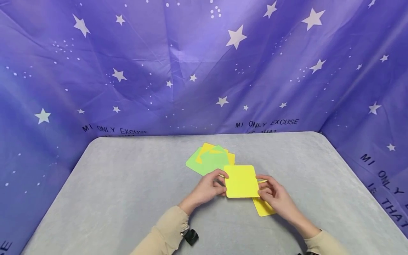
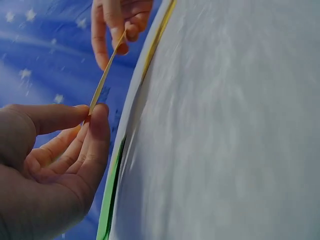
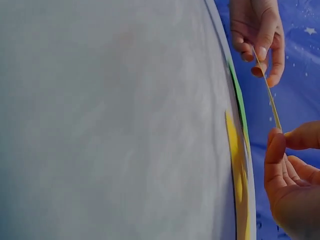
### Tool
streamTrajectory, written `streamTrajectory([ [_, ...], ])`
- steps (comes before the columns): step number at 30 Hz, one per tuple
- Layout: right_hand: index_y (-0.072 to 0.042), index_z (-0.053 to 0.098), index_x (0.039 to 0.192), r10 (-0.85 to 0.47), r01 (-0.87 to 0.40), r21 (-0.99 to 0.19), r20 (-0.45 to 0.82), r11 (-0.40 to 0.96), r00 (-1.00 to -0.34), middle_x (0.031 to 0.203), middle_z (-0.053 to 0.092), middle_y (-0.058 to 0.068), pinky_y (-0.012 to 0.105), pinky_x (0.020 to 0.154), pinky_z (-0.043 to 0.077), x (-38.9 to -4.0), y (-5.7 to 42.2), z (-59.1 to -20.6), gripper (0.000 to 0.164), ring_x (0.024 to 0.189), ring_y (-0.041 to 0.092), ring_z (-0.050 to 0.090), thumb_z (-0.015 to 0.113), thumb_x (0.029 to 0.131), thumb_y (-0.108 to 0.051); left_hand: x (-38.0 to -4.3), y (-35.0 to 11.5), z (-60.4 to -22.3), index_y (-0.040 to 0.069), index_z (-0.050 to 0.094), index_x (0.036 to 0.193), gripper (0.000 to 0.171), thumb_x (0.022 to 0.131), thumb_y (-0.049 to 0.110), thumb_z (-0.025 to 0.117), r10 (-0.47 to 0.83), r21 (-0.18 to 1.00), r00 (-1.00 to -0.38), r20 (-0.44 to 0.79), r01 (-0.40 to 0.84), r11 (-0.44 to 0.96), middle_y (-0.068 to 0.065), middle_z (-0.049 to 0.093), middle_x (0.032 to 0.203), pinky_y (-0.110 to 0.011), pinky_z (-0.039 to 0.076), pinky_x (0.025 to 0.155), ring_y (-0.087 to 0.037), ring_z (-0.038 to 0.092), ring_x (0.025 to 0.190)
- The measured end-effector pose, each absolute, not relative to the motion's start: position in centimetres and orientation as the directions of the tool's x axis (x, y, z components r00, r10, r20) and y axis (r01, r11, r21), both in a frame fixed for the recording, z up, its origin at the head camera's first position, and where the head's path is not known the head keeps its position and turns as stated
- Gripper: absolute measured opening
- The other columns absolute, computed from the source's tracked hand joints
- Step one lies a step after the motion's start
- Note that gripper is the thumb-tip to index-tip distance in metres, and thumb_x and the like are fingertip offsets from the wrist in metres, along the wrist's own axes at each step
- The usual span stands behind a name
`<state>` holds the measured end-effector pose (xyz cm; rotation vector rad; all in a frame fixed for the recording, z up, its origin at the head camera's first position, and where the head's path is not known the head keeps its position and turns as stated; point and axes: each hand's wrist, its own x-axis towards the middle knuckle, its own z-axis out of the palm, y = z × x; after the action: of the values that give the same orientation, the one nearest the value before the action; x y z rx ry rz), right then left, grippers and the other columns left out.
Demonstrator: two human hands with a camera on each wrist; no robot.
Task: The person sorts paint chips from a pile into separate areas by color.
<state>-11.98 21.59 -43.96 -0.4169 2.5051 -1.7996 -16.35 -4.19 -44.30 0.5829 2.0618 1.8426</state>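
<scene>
A square yellow card (image 1: 242, 181) with rounded corners is held up between both hands, its broad face toward the head camera. My left hand (image 1: 208, 186) pinches its left edge between thumb and fingers. At the opposite edge, my right hand (image 1: 276, 196) pinches it the same way. Seen edge-on in the left wrist view, the yellow card (image 2: 104, 80) is a thin strip raised above the table. Behind the right hand lies another yellow card (image 1: 264, 208), partly covered by the held card and that hand.
Beyond the hands, overlapping green cards (image 1: 210, 161) and yellow cards (image 1: 207, 147) are spread on the grey cloth-covered table (image 1: 127, 191). A purple star-patterned curtain (image 1: 197, 46) hangs behind the table and along both sides. A black wrist device (image 1: 191, 237) sits at the left sleeve.
</scene>
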Motion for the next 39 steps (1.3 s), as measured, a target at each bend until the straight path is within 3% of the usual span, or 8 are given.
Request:
streamTrajectory([
  [5,0.007,0.051,0.126,-0.182,-0.231,-0.879,0.168,0.418,-0.969,0.096,0.056,0.016,0.022,0.056,0.048,-10.9,23.6,-44.1,0.044,0.069,0.009,0.057,0.062,0.084,0.012,-15.9,-1.6,-44.3,0.000,0.058,0.106,0.030,0.080,-0.013,0.068,0.528,0.975,-0.849,0.036,0.146,0.168,-0.004,0.060,0.078,-0.021,0.046,0.054,-0.013,0.062,0.064],
  [12,-0.002,0.059,0.121,-0.102,-0.232,-0.751,0.215,0.619,-0.971,0.093,0.054,0.007,0.024,0.048,0.042,-9.8,25.5,-43.9,0.040,0.066,0.006,0.050,0.071,0.083,0.001,-15.2,1.3,-44.4,0.003,0.057,0.097,0.027,0.078,-0.011,0.070,0.605,0.945,-0.795,0.035,0.223,0.239,0.001,0.061,0.069,-0.017,0.048,0.058,-0.005,0.059,0.060],
  [21,-0.002,0.063,0.111,-0.194,-0.298,-0.589,0.235,0.751,-0.952,0.077,0.050,-0.006,0.022,0.049,0.037,-9.3,27.6,-43.9,0.036,0.061,0.002,0.042,0.077,0.079,-0.003,-14.9,3.1,-43.6,0.004,0.059,0.098,0.022,0.081,0.001,0.073,0.699,0.841,-0.715,0.003,0.380,0.385,0.009,0.059,0.069,-0.011,0.044,0.062,0.004,0.053,0.061],
  [27,-0.002,0.064,0.110,-0.209,-0.308,-0.519,0.241,0.797,-0.948,0.082,0.052,-0.003,0.023,0.051,0.038,-9.2,28.1,-44.0,0.037,0.064,0.003,0.042,0.080,0.076,-0.005,-14.9,3.9,-43.3,0.005,0.060,0.101,0.019,0.085,0.005,0.069,0.716,0.786,-0.698,-0.005,0.440,0.435,0.010,0.058,0.071,-0.011,0.041,0.062,0.004,0.049,0.061],
  [39,-0.001,0.063,0.106,-0.159,-0.167,-0.410,0.054,0.897,-0.986,0.081,0.051,0.000,0.028,0.052,0.038,-10.0,27.0,-43.4,0.038,0.066,0.013,0.045,0.081,0.076,-0.014,-15.2,3.6,-43.8,0.003,0.067,0.101,0.013,0.089,0.006,0.064,0.714,0.789,-0.699,-0.047,0.412,0.456,0.010,0.057,0.074,-0.011,0.042,0.062,0.002,0.049,0.064],
])
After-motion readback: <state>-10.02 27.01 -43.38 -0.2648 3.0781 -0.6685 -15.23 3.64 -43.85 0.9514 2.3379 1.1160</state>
